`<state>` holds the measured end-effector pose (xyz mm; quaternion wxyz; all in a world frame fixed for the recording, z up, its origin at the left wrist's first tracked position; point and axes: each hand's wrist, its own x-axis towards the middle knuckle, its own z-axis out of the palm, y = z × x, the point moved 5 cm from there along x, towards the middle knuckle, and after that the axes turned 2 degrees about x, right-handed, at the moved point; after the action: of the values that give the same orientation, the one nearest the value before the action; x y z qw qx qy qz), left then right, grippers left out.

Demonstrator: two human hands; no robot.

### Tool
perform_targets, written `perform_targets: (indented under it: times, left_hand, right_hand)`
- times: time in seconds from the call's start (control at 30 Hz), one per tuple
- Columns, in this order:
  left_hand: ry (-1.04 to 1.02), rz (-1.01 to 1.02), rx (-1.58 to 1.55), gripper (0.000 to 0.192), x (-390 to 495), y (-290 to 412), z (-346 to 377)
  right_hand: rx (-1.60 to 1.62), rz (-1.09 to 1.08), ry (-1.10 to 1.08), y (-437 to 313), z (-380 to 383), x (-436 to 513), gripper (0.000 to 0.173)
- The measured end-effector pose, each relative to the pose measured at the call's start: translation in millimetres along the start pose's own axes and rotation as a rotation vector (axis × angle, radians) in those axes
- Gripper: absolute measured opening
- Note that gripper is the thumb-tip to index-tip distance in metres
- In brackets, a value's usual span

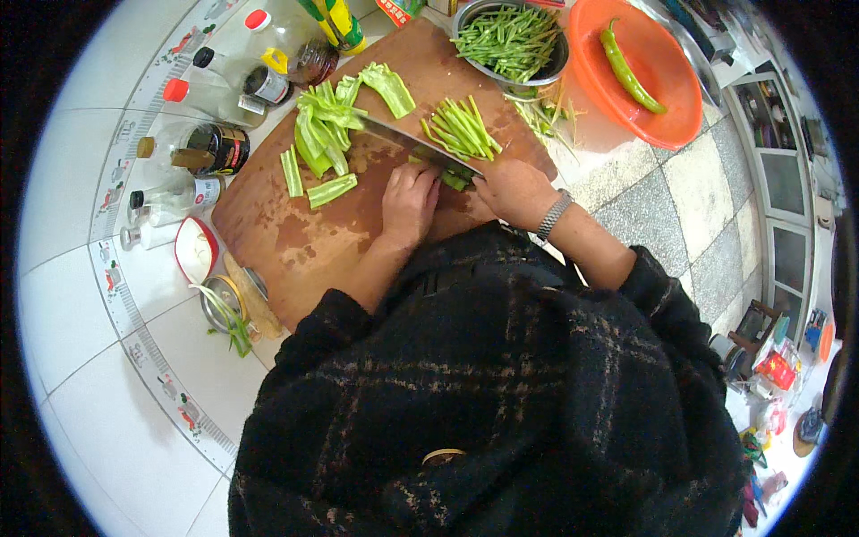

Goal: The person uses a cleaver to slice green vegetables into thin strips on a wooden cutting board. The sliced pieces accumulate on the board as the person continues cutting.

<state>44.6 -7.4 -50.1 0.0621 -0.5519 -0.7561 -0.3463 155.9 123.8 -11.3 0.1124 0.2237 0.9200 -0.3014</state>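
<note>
My right hand [513,191] grips a kitchen knife by its handle. The knife's wide blade [409,144] reaches up and left over a wooden cutting board [335,231]. My left hand [411,201] rests on the board beside the blade, fingers curled onto a piece of green pepper [456,180] that the blade and fingers partly hide. A pile of flattened green pepper pieces [322,131] lies by the blade's far end, with a wide piece [389,89] above it. Cut green strips [463,127] lie together just beyond the blade.
A metal bowl of cut green beans [510,43] stands at the board's far edge, near green trimmings [547,121]. Right of it, an orange basin [647,127] holds one long green pepper [627,67]. Several bottles [218,149] line the left side, near a red-rimmed white dish [196,252] and scallions [231,319].
</note>
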Motion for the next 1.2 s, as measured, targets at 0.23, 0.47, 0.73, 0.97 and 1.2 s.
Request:
perform_targets:
  times: [0.23, 0.47, 0.73, 0.97, 1.2]
  left_hand:
    - [0.050, -0.063, 0.060, 0.021, -1.5, -1.9, -1.2]
    - [0.034, -0.069, 0.044, 0.019, -3.0, -4.3, -1.2]
    - [0.023, -0.078, 0.021, 0.020, -4.3, -9.9, 3.0]
    - [0.072, -0.043, 0.068, 0.019, -4.1, -6.3, -3.5]
    - [0.076, -0.131, 0.055, 0.018, -6.0, -12.1, -2.7]
  right_hand:
    - [-0.032, -0.027, 0.078, 10.8, -33.0, -37.2, 0.036]
    - [-0.081, 0.016, -0.084, 10.2, -26.4, -48.9, 0.039]
    - [0.008, -0.028, -0.115, 3.3, 2.2, -7.8, 0.030]
    - [0.035, -0.006, 0.031, -0.9, -10.9, 0.3, 0.029]
    - [0.008, 0.034, -0.086, 5.8, -25.5, -45.2, 0.032]
